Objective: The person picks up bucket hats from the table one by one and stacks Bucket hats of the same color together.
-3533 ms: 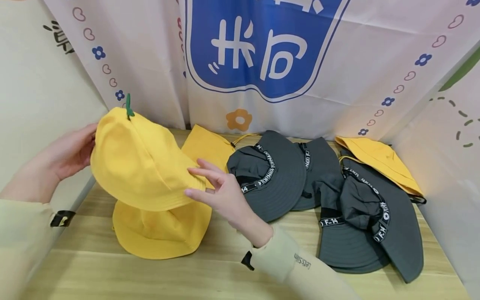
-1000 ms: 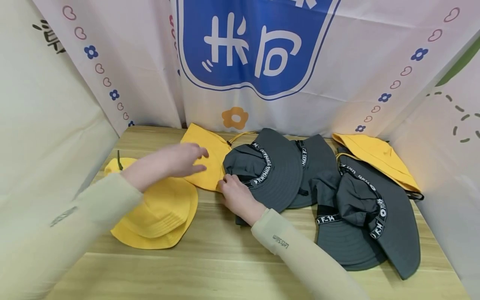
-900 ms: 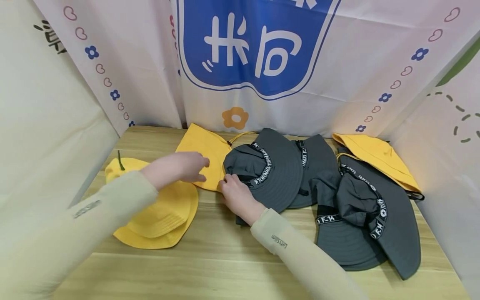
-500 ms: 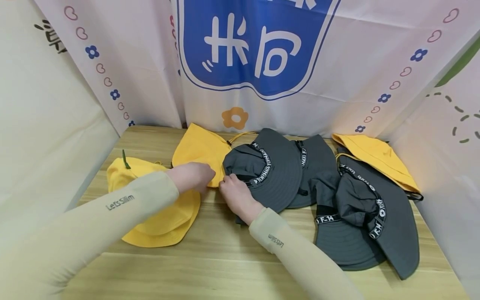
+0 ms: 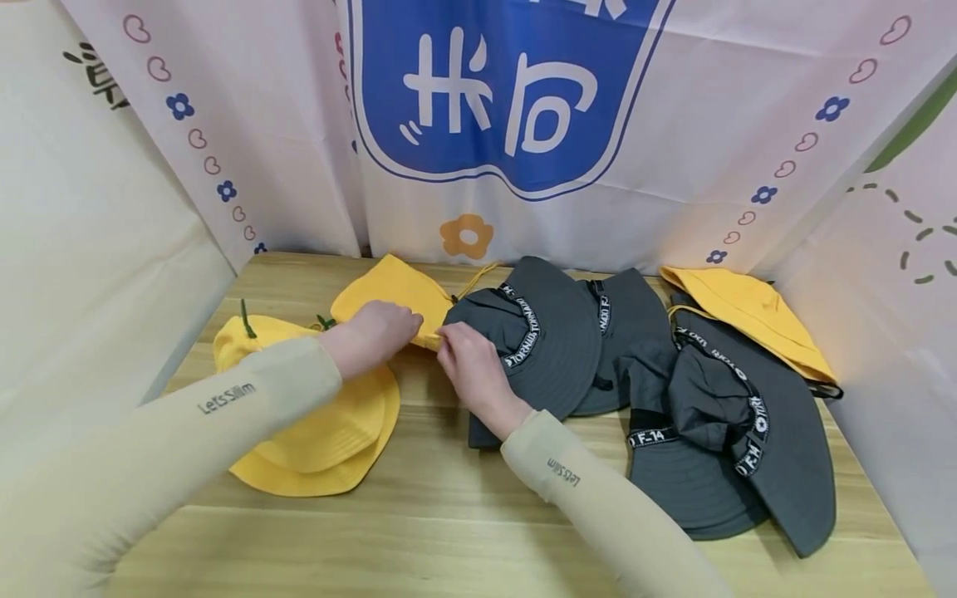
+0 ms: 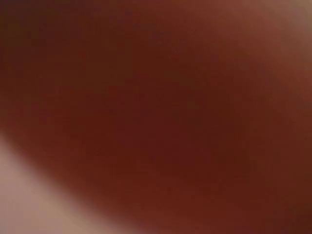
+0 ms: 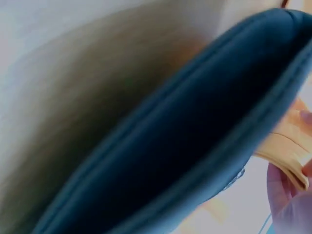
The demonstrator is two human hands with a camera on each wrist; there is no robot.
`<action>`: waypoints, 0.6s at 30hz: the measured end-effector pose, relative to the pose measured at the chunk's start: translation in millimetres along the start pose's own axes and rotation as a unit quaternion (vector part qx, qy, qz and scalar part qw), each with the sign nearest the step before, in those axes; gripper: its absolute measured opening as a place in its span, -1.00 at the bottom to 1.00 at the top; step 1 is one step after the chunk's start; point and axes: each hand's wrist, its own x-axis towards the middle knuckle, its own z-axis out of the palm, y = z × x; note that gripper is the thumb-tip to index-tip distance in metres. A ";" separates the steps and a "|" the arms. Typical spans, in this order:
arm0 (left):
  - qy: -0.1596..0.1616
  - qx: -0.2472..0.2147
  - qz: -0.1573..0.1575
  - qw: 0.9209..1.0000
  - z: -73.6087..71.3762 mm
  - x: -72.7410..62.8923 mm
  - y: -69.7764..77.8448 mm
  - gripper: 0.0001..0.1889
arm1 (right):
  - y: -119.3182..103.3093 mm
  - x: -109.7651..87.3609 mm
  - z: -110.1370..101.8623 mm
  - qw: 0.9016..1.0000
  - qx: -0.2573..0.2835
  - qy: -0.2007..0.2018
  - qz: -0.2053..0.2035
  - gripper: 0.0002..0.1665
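In the head view a yellow hat lies at the back, its near edge raised from the table. My left hand grips that edge from the left, its fingertips partly hidden. At the edge's right end, my right hand pinches the yellow fabric, beside a dark grey brimmed hat with a lettered band. Two stacked yellow hats with green stems sit under my left forearm. The right wrist view shows a dark brim close up and fingers on the yellow edge. The left wrist view is blurred dark red.
More dark grey hats overlap on the right of the wooden table. Another yellow hat leans on them at the back right. A printed curtain hangs behind, with white walls at both sides.
The lifted yellow hat was set on the left one. My left hand then came right and took the middle yellow hat's near edge, now raised; my right hand shifted slightly up.
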 end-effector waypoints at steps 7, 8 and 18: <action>0.075 0.024 -0.029 0.996 -25.6 4.9 -14.1 -0.95 | -5.3 14.4 -18.2 0.995 0.050 -0.014 0.083 -0.76; 0.091 0.022 -0.027 0.995 -30.0 5.3 -16.3 -0.93 | -5.7 16.8 -21.6 0.994 0.051 -0.021 0.093 -0.72; 0.203 -0.053 -0.010 0.978 -64.4 5.2 -36.1 -0.78 | -4.2 35.7 -55.0 0.983 0.120 -0.018 0.141 -0.71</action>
